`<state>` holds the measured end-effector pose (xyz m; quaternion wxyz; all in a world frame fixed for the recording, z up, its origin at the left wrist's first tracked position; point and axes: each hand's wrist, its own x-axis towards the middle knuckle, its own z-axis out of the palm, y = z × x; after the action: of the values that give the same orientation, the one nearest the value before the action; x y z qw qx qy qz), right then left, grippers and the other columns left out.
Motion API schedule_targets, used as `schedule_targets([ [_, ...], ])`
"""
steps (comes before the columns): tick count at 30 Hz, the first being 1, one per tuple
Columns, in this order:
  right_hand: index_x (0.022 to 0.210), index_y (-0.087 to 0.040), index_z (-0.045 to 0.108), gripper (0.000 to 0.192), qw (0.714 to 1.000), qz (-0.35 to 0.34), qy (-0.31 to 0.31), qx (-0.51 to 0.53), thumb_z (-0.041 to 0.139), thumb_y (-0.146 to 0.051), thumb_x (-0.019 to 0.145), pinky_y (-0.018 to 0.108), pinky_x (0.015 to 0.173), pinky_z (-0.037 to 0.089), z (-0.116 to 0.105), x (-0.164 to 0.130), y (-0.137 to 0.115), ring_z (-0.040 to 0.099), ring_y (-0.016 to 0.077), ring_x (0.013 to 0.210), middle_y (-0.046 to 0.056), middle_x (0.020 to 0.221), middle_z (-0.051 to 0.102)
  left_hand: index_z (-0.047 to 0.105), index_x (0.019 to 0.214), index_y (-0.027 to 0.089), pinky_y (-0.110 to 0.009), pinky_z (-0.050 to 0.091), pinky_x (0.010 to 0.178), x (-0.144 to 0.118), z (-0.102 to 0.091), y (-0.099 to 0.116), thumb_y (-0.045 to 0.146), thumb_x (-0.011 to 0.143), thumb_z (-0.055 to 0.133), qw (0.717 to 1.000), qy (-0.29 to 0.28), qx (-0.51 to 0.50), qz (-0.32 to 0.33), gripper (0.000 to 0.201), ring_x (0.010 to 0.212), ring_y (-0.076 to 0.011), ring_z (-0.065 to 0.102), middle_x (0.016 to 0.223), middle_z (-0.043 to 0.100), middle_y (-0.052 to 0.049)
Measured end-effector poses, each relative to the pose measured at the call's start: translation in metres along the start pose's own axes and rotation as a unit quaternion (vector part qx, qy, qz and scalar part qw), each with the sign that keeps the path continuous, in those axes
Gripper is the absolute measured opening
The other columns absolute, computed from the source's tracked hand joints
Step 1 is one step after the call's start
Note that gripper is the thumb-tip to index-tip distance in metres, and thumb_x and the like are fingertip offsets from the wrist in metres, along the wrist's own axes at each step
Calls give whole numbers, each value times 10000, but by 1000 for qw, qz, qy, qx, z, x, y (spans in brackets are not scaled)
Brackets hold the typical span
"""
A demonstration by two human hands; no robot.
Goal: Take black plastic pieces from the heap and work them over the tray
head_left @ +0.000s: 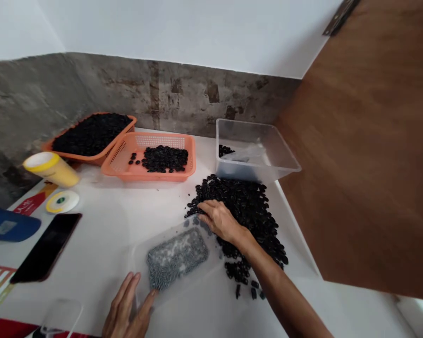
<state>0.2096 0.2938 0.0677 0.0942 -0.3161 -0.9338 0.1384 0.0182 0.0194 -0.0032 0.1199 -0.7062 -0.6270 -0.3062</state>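
A clear plastic container lies on the white table and holds many small grey metal screws. My left hand is at its near left corner, thumb inside the wall and fingers outside. At the far right corner, my right hand has its fingers and thumb closed about the rim. Beside and beyond that hand spreads a large pile of small shiny black pieces, some partly hidden under my forearm. Dark pieces also show along the container's far edge.
An orange basket and a fuller orange basket hold black pieces. A clear bin stands behind the pile. At left are a yellow cup, a round lid, a phone and a blue object. A brown wooden panel rises at right.
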Motion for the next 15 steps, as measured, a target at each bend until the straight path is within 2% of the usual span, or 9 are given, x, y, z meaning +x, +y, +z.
schedule_targets([
  [3, 969, -153, 632, 99, 999, 42, 3, 12, 591, -201, 893, 246, 677, 443, 11, -17, -21, 631, 172, 755, 53, 845, 669, 644, 1027, 188, -461, 406, 1044, 0, -5, -8, 6, 787, 626, 999, 29, -30, 16, 302, 1338, -341, 388, 1530, 308, -133],
  [7, 1091, -159, 612, 194, 994, 98, 45, 13, 545, -230, 924, 242, 721, 460, 11, -33, -33, 645, 176, 839, 67, 921, 690, 655, 890, 161, -434, 420, 1034, -8, -9, -19, 18, 777, 655, 993, 59, -92, 34, 183, 1332, -328, 400, 1513, 341, -130],
  [9, 1019, -156, 645, 160, 990, 126, 62, 2, 520, -201, 931, 247, 724, 456, 6, -41, -34, 643, 176, 830, 67, 899, 695, 653, 882, 151, -423, 429, 1030, -12, -11, -23, -7, 776, 644, 989, 69, -119, 48, 190, 1319, -329, 419, 1507, 353, -129],
  [12, 808, -154, 677, 197, 985, 155, 67, -22, 516, -161, 922, 245, 667, 431, 1, -54, -32, 624, 163, 712, 46, 763, 677, 635, 880, 141, -421, 451, 1021, -15, -16, -32, -8, 788, 623, 982, 67, -160, 77, 175, 1306, -339, 432, 1509, 349, -114],
  [15, 767, -150, 673, 209, 983, 162, 71, -45, 525, -141, 915, 241, 644, 410, 2, -62, -31, 599, 151, 669, 39, 728, 659, 624, 864, 139, -407, 493, 990, -18, -21, -46, -20, 800, 581, 977, 44, -179, 108, 177, 1307, -339, 432, 1511, 347, -115],
])
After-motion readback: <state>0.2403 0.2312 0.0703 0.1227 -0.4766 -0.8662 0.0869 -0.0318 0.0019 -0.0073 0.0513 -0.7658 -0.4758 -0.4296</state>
